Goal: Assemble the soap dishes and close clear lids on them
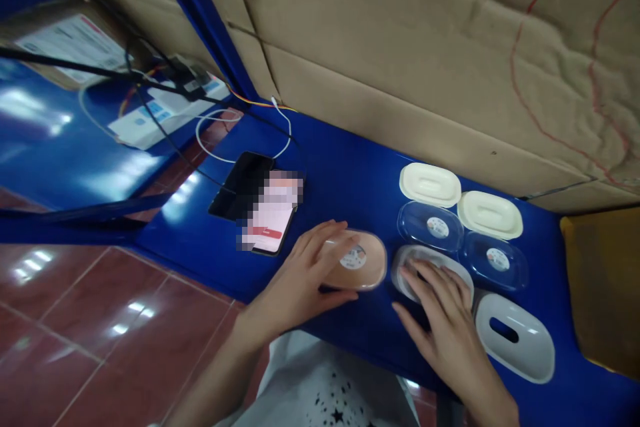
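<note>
A peach soap box [371, 260] with a clear lid and a round label lies on the blue table. My left hand [305, 270] is closed around its left end, thumb at the near edge and fingers at the far edge. To its right sits a pale grey soap box [457, 260], apparently under a clear cover. My right hand [443, 307] rests over this box, fingers spread on its top and thumb held apart. Much of the box is hidden beneath the hand. Close by on the right lies a white soap dish [525, 340] with an oval slot.
Behind the boxes lie two clear lids [420, 223] with labels and two cream trays [430, 183]. Phones [273, 227] and a white cable [200, 137] are at the left. Cardboard [375, 47] lines the back; a yellow-brown box [605, 293] stands right.
</note>
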### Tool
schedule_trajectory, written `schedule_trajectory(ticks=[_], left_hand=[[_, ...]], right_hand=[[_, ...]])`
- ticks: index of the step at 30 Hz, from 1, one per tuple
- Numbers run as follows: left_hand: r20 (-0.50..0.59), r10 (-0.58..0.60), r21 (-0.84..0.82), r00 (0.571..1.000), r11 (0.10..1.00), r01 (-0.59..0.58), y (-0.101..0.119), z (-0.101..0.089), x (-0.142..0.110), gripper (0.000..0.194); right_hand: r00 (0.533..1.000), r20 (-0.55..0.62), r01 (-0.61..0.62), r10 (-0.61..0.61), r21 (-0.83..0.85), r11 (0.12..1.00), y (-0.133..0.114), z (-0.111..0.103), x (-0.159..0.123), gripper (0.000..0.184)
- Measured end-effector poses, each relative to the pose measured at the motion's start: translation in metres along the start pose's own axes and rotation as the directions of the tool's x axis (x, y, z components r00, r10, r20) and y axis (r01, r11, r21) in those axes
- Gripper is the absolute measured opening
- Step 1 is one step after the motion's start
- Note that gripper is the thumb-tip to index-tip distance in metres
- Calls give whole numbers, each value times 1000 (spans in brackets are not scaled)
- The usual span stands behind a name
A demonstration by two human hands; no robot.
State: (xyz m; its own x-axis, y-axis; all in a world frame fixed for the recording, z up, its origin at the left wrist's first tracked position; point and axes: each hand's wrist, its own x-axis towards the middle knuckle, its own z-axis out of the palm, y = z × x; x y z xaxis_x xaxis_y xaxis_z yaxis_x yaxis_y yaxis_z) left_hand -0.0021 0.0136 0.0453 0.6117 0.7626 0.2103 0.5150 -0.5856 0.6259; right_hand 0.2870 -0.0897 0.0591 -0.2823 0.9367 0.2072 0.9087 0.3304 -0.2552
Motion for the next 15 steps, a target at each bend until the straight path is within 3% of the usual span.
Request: schedule_trajectory(ticks=[3,6,10,15], left_hand=[[-16,74,-47,997,996,-75,1,4,0,101],[-21,139,-88,990,986,-141,0,7,0,97],[-45,117,-151,992,981,-122,-2,10,-3,96],[-75,64,-237,995,968,-80,-6,14,-9,92]], right_hand=[[1000,6,15,-15,16,1000,-15,5,8,59],[1000,-12,17,-16,38,999,-28,13,15,59],[998,-63,-6,10,67,998,-32,18,19,50],[997,-79,0,7,86,996,-31,18,20,53]])
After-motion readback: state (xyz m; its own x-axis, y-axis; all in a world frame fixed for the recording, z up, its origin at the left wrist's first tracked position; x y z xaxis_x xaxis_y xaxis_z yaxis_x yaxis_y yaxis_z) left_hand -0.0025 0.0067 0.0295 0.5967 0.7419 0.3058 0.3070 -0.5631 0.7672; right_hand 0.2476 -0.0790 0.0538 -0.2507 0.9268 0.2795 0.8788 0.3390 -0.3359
